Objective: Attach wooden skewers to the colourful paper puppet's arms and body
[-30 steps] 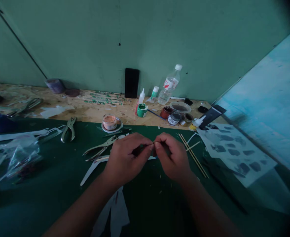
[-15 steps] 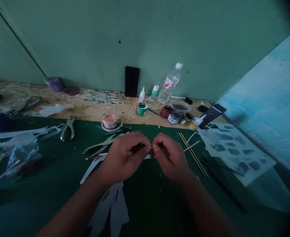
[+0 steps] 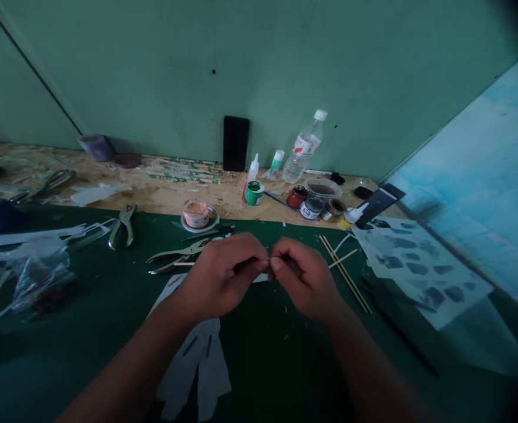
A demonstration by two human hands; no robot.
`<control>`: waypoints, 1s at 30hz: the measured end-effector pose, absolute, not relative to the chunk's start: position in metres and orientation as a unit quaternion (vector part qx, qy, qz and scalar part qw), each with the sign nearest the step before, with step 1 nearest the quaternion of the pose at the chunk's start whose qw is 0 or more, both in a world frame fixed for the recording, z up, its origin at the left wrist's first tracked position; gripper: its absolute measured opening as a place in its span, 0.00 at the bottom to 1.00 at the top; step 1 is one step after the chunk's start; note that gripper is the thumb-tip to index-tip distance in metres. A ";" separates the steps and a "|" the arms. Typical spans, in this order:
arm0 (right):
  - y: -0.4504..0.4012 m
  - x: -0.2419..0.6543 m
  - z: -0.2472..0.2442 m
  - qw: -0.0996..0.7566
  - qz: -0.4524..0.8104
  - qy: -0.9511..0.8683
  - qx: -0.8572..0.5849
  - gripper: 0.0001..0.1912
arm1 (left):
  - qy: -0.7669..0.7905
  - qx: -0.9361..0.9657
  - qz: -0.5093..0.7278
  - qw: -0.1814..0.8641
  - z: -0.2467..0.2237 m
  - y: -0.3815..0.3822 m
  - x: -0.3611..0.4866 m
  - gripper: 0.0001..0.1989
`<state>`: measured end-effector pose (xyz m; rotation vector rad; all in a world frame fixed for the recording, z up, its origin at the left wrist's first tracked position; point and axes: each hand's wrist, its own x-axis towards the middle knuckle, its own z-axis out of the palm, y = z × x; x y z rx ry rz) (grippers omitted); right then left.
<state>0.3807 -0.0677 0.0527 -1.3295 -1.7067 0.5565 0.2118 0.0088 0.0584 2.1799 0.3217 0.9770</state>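
Note:
My left hand and my right hand meet at the fingertips over the green mat. Both pinch something thin and tiny between thumb and fingers; it is too small to name. A light wooden stick shows just left of my left hand, partly hidden by it. Behind that hand lie metal pliers-like tools. White cut paper with dark marks lies below my left wrist. To the right of my right hand, thin wooden sticks cross each other.
Along the back stand a pink paint jar, a green paint jar, dark paint jars, a plastic bottle and a black phone. A hole punch and plastic bag lie left, a patterned sheet right.
My hands stay together at the fingertips, with slight shifts of the fingers. More of the light stick shows beside my left hand, lying flatter.

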 end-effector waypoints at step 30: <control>-0.067 0.367 0.053 0.546 0.229 -0.595 -0.543 0.08 | 0.132 0.867 0.480 0.020 0.044 0.012 0.212 0.08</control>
